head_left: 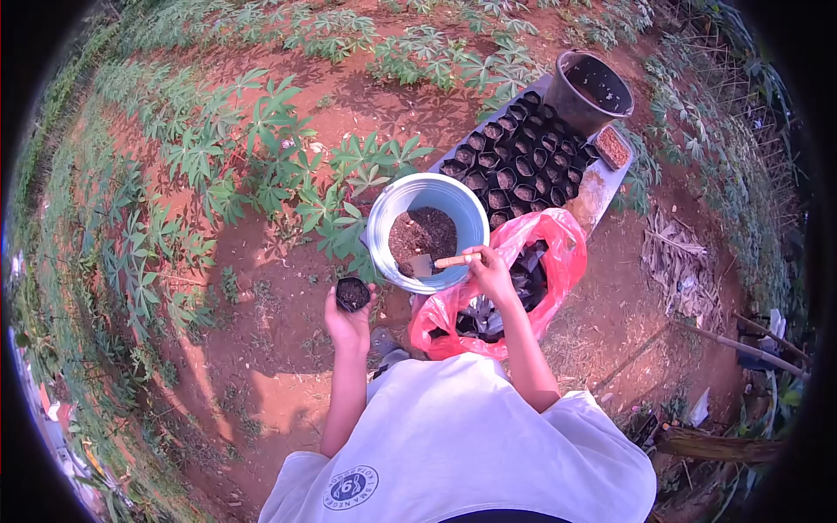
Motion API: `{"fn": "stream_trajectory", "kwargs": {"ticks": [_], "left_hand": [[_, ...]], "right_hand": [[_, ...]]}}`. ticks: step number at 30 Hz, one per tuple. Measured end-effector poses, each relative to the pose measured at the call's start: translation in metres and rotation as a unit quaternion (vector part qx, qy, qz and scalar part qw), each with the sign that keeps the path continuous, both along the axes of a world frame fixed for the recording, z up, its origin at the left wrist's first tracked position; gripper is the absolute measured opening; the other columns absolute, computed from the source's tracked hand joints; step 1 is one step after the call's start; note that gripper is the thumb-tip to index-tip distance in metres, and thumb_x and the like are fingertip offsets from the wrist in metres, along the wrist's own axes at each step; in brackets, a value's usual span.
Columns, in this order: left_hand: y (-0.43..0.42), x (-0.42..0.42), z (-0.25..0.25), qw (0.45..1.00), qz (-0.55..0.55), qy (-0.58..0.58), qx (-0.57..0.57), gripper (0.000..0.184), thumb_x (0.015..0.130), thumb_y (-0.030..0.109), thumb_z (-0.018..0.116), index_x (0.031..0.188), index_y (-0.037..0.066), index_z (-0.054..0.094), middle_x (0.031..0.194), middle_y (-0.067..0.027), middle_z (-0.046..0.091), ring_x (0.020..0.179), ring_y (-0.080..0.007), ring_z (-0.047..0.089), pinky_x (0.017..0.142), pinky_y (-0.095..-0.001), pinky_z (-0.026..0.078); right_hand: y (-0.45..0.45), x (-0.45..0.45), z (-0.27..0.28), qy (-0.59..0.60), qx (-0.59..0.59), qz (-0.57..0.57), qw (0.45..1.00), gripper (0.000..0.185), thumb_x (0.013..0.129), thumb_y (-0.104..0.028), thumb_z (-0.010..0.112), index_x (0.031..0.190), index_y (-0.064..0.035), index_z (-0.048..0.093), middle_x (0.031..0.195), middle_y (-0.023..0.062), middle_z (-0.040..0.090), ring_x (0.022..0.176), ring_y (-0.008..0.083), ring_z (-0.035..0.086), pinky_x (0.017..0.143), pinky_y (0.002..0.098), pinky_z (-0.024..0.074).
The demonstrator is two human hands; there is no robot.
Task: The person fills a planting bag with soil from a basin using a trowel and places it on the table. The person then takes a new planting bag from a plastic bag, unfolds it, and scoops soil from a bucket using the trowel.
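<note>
My left hand [350, 324] is wrapped round a small black seedling bag [352, 295] with dark soil showing at its top. In my right hand [493, 277] is the wooden handle of a trowel [421, 265]. Its metal blade rests in the dark soil [425, 231] inside a pale blue bucket [381, 205]. Just below the bucket, a red plastic bag [568, 253] gapes, with crumpled black bags [528, 279] inside. My right forearm passes over this red bag.
Behind the bucket a low table [595, 193] bears many soil-filled black bags [514, 166] in rows. A large dark bucket [593, 91] and a tray of orange-brown grains [613, 148] stand at its far right. Leafy plants [275, 122] grow from red earth on the left. Poles [750, 349] lie at right.
</note>
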State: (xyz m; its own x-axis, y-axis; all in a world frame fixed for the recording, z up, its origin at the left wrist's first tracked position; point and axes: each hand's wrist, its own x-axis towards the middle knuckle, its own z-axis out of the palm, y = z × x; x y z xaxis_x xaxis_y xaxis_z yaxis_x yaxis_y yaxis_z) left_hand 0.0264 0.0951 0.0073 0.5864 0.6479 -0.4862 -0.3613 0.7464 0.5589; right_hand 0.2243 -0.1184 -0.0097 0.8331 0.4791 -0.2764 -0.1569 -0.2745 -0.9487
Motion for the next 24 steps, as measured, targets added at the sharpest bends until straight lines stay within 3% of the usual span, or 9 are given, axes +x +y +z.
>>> {"fn": "stream_trajectory", "kwargs": {"ticks": [8,17,24], "left_hand": [[-0.019,0.006,0.002,1.0,-0.008,0.017,0.016,0.042,0.101,0.033,0.035,0.116,-0.002,0.053,0.107,-0.0205,0.064,0.099,-0.0365,0.065,0.081,-0.0439,0.057],[-0.061,0.028,0.012,0.999,-0.051,0.014,0.011,0.042,0.1,0.032,0.033,0.117,0.0,0.054,0.109,-0.0167,0.065,0.101,-0.0343,0.065,0.083,-0.0438,0.055],[-0.088,0.045,0.008,0.997,-0.065,-0.004,-0.028,0.045,0.1,0.033,0.031,0.121,0.0,0.052,0.113,-0.0181,0.064,0.102,-0.034,0.064,0.086,-0.0465,0.055]], "right_hand": [[-0.022,0.012,0.002,0.018,0.064,-0.037,0.997,0.013,0.097,-0.008,0.059,0.108,-0.0016,0.062,0.079,0.0003,0.061,0.063,0.0068,0.055,0.059,0.0232,0.0468],[-0.054,0.031,-0.009,-0.023,0.095,-0.065,0.993,0.015,0.097,-0.011,0.06,0.111,-0.0047,0.063,0.077,-0.0036,0.058,0.063,0.0046,0.049,0.059,0.02,0.0397],[-0.073,0.041,-0.01,0.046,0.126,-0.088,0.987,0.014,0.099,-0.013,0.058,0.108,-0.005,0.063,0.074,-0.003,0.058,0.063,0.0045,0.051,0.059,0.0198,0.0397]]}}
